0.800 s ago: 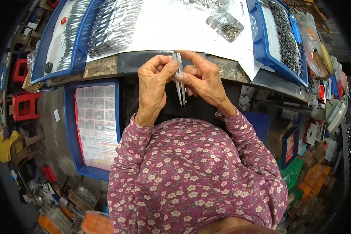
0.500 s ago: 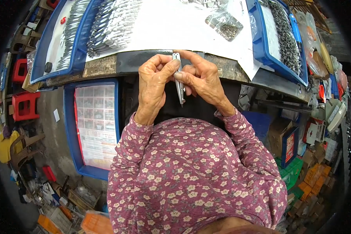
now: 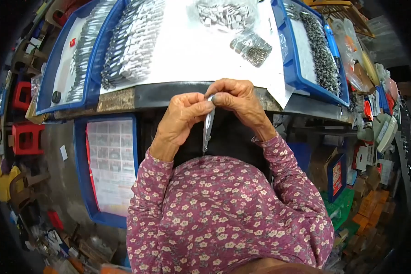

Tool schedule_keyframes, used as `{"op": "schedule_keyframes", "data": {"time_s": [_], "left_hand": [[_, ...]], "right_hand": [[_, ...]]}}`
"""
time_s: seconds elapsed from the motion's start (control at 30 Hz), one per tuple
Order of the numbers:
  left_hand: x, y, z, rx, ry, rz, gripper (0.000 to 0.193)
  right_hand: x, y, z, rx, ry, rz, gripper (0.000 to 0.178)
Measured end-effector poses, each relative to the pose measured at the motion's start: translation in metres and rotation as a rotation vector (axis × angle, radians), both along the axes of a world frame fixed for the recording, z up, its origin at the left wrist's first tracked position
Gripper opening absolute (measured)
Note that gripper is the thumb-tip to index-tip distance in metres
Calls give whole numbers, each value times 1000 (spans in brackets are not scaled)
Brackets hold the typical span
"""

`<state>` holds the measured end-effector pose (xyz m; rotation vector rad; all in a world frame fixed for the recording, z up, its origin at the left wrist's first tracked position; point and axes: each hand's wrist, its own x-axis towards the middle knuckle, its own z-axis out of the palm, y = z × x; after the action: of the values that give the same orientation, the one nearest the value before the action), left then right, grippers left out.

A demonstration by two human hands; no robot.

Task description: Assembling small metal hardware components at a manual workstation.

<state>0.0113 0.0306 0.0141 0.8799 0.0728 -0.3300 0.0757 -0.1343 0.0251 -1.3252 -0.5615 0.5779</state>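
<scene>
A slim silver drawing compass point(image 3: 208, 125) hangs between my hands just off the table's front edge, legs together and points down. My left hand point(image 3: 178, 118) is closed, its thumb and index finger pinching near the compass's head. From the other side, my right hand point(image 3: 243, 101) pinches the very top, thumb and curled index finger meeting the left fingertips. The fingers hide most of the head, so whether a small part sits between them I cannot tell.
White paper point(image 3: 187, 50) covers the table. Rows of silver metal pieces point(image 3: 139, 41) lie at its left beside a blue tray point(image 3: 92, 84). Toward the right are a bag of small parts point(image 3: 252, 48), a metal-parts pile point(image 3: 226, 16) and another blue tray point(image 3: 301, 77).
My right fingers have shifted from the compass's middle to its top, and the right index finger has curled in. The view has tilted, so more of the table shows.
</scene>
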Motion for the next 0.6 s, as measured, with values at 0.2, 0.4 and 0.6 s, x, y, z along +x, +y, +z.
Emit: {"op": "schedule_keyframes", "data": {"time_s": [0.2, 0.4, 0.6], "left_hand": [[7, -19, 16, 169, -70, 154, 16], [11, -29, 19, 596, -224, 413, 13], [13, -32, 15, 895, -463, 520, 9]], "right_hand": [[8, 1, 13, -62, -112, -115, 16], [30, 4, 19, -130, -208, -87, 15], [125, 18, 3, -394, -754, -461, 21]]}}
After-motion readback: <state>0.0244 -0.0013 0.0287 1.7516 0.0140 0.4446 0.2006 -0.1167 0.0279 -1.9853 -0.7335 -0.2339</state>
